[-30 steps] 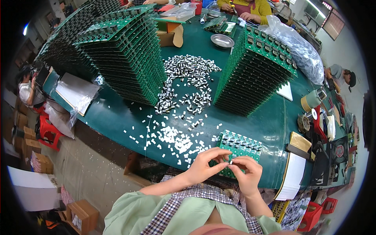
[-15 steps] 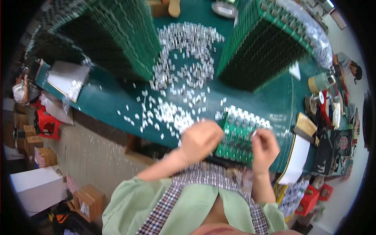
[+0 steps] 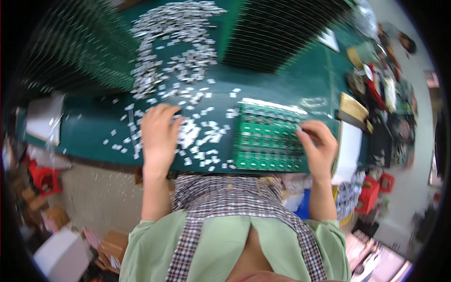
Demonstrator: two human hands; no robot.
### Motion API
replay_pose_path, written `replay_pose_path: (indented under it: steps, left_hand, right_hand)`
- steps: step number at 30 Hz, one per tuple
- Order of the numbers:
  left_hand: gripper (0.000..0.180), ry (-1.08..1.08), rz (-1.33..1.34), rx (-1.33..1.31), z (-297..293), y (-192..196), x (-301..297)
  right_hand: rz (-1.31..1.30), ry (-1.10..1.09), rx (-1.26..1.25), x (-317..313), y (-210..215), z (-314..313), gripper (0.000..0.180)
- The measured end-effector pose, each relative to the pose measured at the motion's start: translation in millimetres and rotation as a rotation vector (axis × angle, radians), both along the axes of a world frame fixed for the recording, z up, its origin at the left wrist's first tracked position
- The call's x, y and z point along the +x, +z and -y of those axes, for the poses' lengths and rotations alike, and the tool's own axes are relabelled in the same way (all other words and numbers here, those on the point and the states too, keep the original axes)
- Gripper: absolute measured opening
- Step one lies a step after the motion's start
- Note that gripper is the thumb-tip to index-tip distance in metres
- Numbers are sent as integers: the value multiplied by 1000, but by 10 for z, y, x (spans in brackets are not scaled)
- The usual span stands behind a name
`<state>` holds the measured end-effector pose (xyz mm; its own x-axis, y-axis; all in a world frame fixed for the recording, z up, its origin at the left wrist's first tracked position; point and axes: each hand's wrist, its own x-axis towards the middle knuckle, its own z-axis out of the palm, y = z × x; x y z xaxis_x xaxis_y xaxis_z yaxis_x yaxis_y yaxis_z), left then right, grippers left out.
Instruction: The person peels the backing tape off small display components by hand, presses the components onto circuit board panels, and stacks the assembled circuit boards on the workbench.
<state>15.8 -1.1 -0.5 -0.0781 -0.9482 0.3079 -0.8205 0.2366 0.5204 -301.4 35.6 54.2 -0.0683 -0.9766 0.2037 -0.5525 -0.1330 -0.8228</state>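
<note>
My left hand (image 3: 159, 131) is over the near heap of small white pieces (image 3: 189, 133), thumb apart from the fingers, with nothing visible between them. At the right edge of a green circuit board panel (image 3: 268, 164), my right hand (image 3: 322, 143) pinches a small white piece (image 3: 299, 128) between thumb and fingertips. The panel lies flat near the table's front edge. Rows of parts cover it, and a row of white pieces (image 3: 272, 105) runs along its far edge. Blur hides the finer detail of the pieces.
Tall stacks of green boards stand at the left (image 3: 80, 56) and far right (image 3: 277, 35) on the green table (image 3: 300, 87). Between them spreads a large heap of white pieces (image 3: 174, 23). White paper (image 3: 348, 145) and a brown pad (image 3: 352, 109) lie on the right.
My left hand has left the panel and moved left to the loose white pieces, its fingers opening. My right hand stays by the panel's right side. The whole view has shifted.
</note>
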Motion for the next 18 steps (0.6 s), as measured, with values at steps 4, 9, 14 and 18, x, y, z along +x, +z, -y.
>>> replay_pose_path:
  steps: [4,9,14,18]
  left_hand:
    - [10,80,-198,23,-55,16,-30]
    - [13,-151,-787,146,-119,51,-325]
    - [17,-212,-1275,368,-157,-84,-673]
    - [20,-188,-1222,354,-170,-171,-655]
  right_hand:
    - [-290,132,-151,12,-51,170,14]
    - [-579,207,-282,87,-104,177,14]
    - [-618,268,-333,132,-135,245,15]
    - [-683,317,-354,127,-110,270,17]
